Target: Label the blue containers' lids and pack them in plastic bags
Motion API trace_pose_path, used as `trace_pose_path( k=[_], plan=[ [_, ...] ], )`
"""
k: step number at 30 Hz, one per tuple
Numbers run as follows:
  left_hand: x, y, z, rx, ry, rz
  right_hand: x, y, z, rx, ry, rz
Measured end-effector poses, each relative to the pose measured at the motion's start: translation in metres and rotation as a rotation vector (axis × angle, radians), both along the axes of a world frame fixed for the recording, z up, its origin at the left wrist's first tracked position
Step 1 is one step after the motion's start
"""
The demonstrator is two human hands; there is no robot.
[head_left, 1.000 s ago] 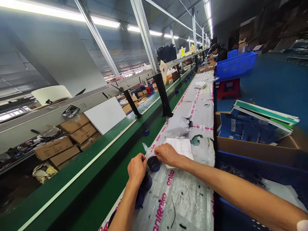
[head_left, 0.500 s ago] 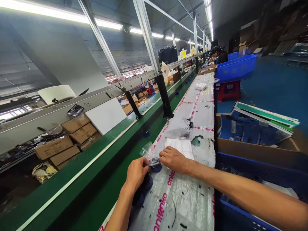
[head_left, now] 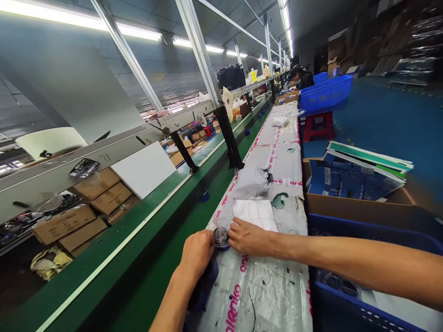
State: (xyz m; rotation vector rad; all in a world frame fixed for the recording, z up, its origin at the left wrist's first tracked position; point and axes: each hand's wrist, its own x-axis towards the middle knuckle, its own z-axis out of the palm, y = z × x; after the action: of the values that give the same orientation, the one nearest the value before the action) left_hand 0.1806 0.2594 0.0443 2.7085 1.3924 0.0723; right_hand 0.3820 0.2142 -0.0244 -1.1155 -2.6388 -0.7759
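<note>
A small clear plastic bag with dark contents sits on a round blue piece at the left edge of the plastic-covered bench. My left hand is closed at the bag's left side, its fingertips partly hidden. From the right, my right hand reaches across, fingers bent together against the bag's right side. Just beyond lies a folded white cloth or sheet, with a grey-white plastic bag behind it. More dark blue round pieces are partly hidden beside my left wrist.
A green conveyor runs along the left, carrying a blue round piece. At right stand a blue basket and a carton with flat boards. Farther off, a person is near a blue bin.
The clear bag's raised upper part is now lower and gathered over the round piece. Both hands remain beside it, with my left fingers more closed. The whole view has shifted slightly.
</note>
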Motion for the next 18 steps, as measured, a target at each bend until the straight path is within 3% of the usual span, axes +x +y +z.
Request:
trace_pose_path(
  k=[5, 10, 15, 18],
  plan=[
    [-0.001, 0.018, -0.016, -0.134, -0.131, 0.095, -0.007, 0.009, -0.002, -0.214, 0.111, -0.068],
    [-0.001, 0.038, -0.025, -0.285, -0.312, 0.148, -0.015, 0.018, 0.02, -0.506, 0.34, -0.242],
    [0.002, 0.049, -0.022, -0.366, -0.499, 0.175, -0.01, 0.05, 0.053, -0.595, 0.51, -0.418],
    [0.005, 0.055, -0.026, -0.317, -0.543, 0.216, -0.005, 0.064, 0.057, -0.574, 0.609, -0.477]
  ],
)
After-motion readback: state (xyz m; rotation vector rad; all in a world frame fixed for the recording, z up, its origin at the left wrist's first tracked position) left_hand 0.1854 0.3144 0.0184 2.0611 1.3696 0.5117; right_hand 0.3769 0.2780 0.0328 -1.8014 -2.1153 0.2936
